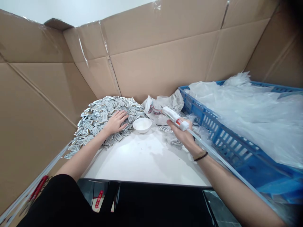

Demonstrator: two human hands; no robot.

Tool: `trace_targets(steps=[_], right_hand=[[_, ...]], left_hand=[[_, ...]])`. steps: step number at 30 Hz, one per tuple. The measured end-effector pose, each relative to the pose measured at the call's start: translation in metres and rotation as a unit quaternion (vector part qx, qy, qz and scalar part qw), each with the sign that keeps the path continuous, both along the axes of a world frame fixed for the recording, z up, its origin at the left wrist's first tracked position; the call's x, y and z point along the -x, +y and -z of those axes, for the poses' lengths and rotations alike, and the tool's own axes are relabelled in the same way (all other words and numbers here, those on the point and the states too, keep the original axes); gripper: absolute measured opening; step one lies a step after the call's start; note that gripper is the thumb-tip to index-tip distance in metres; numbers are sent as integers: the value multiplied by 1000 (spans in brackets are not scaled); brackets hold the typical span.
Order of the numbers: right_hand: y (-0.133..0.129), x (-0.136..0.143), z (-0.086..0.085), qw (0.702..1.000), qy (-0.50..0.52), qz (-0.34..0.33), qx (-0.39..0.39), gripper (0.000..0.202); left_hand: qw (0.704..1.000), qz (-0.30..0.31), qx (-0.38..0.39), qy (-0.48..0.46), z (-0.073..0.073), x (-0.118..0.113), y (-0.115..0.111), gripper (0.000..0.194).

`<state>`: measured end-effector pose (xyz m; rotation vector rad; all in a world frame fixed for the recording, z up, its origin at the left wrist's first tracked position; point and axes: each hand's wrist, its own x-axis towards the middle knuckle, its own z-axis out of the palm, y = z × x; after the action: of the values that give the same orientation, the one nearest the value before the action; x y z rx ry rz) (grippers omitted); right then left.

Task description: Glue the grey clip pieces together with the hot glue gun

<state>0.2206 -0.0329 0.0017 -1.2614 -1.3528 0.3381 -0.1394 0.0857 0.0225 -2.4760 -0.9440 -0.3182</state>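
Observation:
My left hand [115,122] rests palm down, fingers spread, on a big pile of small flat grey-and-white pieces [96,118]; what they are is too small to tell. In my right hand [183,134] is a white tube-shaped tool [174,116] with a red part near its rear, its narrow end pointing away to the left. A long translucent strip or hose [222,160] runs back from the tool along my right forearm. Between both hands stands a white bowl [142,125], beside the pile. A few more grey-and-white pieces [165,129] lie near my right hand.
A blue slatted crate [213,123] heaped with clear plastic bags [255,107] takes up the right side. Crumpled printed plastic [161,110] lies behind the bowl. Cardboard walls [163,53] enclose the white table [146,160]. Red-handled scissors [39,187] are at lower left.

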Motion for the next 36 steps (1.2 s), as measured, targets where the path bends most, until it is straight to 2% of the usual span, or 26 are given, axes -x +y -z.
trace_targets(steps=[5,10,13,16,20,24,27,32,36], right_hand=[[3,-2,4,1000,-13,1,21,39],[3,-2,3,1000,-5,-5,24,39],[1,0,0,1000,-5,-3,24,39],[-1,1,0,1000,-6,0,21,38],[-1,1,2,1000,-1,1,22,38],[0,0,4,999,-2,5,33,40],[2,-1,4,999,-3,2,35,40],[6,-1,8,1000,-6,11,23,40],[6,0,9,1000,0,-1,17,40]], left_hand=[[1000,8,-1,20,-5,5,13,57],[1000,6,6,9,-9,7,8,55],[997,-37,-24,-58,-18,18,5,55],[990,-95,-40,-98,-35,39,11,66],[988,-148,9,-53,-57,58,27,73],[988,-145,52,26,-70,56,40,54],[988,-135,43,59,-74,52,42,43],[994,-103,-4,41,-85,47,25,31],[996,-85,20,2,-93,42,-15,28]])
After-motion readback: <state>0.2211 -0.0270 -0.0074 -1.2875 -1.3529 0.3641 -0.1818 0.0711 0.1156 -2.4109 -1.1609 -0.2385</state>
